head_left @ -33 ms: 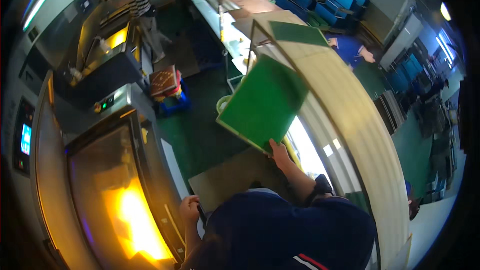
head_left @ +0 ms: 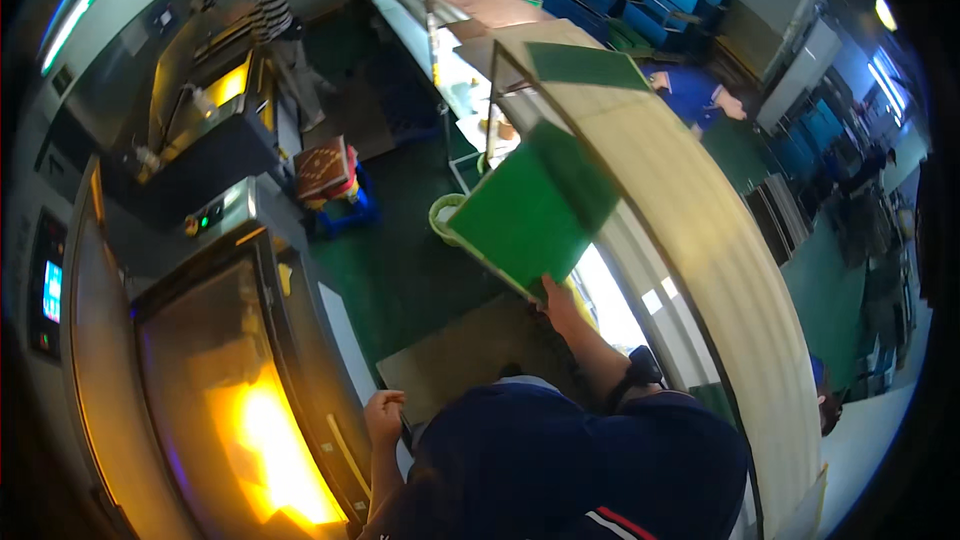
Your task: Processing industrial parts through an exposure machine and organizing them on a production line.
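My right hand [head_left: 556,304] grips the near edge of a flat green board [head_left: 530,205], which is held out tilted over the floor beside the long bench. The board's upper part lies in shade along the bench side. At my left, my left hand [head_left: 383,416] is closed at waist height near the front of a machine [head_left: 345,450]. A dark, thin thing shows beside its fingers, but what it is cannot be made out. Bright yellow light glows behind the machine's window [head_left: 200,340].
The long bench [head_left: 690,210] with a pale top shelf runs along my right; another green board [head_left: 585,66] lies on it. Beyond the held board stands a pale green bin [head_left: 443,215]. A blue stool [head_left: 350,202] bears a stack. Other people work farther off.
The green board has dipped slightly, its far corner lower and farther right. The surroundings shift a little in view. My left hand stays closed by the machine.
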The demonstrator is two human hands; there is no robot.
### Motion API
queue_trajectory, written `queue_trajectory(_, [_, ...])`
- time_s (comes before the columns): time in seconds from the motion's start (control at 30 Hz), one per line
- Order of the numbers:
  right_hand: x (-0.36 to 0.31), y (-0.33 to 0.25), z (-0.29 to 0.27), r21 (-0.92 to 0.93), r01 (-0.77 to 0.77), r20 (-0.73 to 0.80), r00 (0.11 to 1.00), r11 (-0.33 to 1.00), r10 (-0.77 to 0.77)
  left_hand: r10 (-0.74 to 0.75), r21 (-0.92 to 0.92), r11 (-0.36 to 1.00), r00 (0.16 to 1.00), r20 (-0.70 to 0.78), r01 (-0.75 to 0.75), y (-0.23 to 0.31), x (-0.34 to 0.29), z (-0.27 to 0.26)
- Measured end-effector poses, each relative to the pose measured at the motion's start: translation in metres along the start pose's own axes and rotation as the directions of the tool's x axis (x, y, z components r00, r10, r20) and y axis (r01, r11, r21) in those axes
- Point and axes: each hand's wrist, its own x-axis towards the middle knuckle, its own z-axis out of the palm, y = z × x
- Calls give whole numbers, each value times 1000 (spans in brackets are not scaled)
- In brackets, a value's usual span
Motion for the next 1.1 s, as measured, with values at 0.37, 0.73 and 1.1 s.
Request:
queue_trajectory(0.37, [72,-46,-30,545,-3,81,996,839,-49,304,46,925,808,504,-377,116,146,148])
queue_trajectory(0.73, [-87,62,-86,282,-37,-87,994,959,64,932,121,221,246,266,-968,354,434,317])
queue_trajectory(1.1, [-117,73,-82,-91,89,-366,923,992,-117,741,157,-69,55,669,-985,373,385,298])
